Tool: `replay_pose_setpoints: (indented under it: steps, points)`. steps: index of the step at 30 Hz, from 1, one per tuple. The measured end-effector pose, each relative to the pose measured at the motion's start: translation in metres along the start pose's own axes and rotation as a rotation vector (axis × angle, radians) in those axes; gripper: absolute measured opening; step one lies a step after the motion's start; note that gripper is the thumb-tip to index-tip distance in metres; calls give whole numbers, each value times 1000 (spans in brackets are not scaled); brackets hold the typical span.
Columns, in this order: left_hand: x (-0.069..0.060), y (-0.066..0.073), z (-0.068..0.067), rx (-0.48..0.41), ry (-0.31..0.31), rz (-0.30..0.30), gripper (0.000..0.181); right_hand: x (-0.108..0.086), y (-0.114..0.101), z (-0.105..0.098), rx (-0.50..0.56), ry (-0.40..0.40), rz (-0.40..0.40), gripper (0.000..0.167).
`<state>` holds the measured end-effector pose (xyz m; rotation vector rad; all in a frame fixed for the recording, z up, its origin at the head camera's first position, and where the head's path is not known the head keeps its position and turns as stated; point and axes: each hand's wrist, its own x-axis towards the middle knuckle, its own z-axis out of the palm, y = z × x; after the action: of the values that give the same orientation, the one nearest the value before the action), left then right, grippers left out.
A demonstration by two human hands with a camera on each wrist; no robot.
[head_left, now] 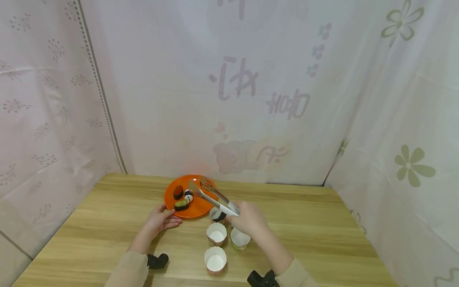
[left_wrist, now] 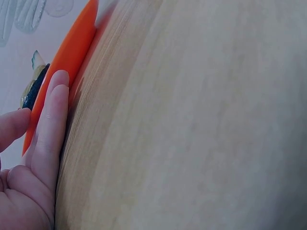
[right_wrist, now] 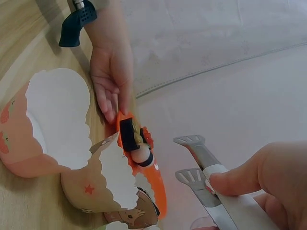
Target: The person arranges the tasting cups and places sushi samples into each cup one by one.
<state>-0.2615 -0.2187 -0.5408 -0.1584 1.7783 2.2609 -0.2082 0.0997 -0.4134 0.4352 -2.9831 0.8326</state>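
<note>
My left hand (head_left: pixel 160 221) pinches the near-left rim of an orange plate (head_left: pixel 201 209), thumb at the edge and straight fingers underneath. On the plate sit a sushi piece with orange-red topping (head_left: pixel 178 192), a white rice ball with a dark band (head_left: pixel 188 196) and a sushi piece with yellow-green topping (head_left: pixel 181 205). My right hand (head_left: pixel 250 218) grips metal tongs (right_wrist: pixel 204 191) by their white handles. Their tips are spread above the plate with nothing between them. Below the tongs, a paper cup (head_left: pixel 213 214) contains something dark, partly hidden.
More paper cups stand on the wooden table (head_left: pixel 305 223): a middle one (head_left: pixel 216 234), a front one (head_left: pixel 215 261) and a greenish one (head_left: pixel 240 239) under the right hand. Black wrist mounts (head_left: pixel 157 261) sit by the sleeves. A patterned cloth (head_left: pixel 172 99) hangs behind the table.
</note>
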Motion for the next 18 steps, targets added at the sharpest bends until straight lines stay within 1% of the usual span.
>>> replay_pose_setpoints:
  steps: [6,11,18]
  points:
    - [0,1,1,-1,14,-9,55,6,-2,6,-12,-4,9,40]
    - [0,0,1,-3,31,-5,53,10,-4,10,1,-15,44,39]
    - [0,0,2,0,25,2,53,16,-6,15,-5,-34,53,37]
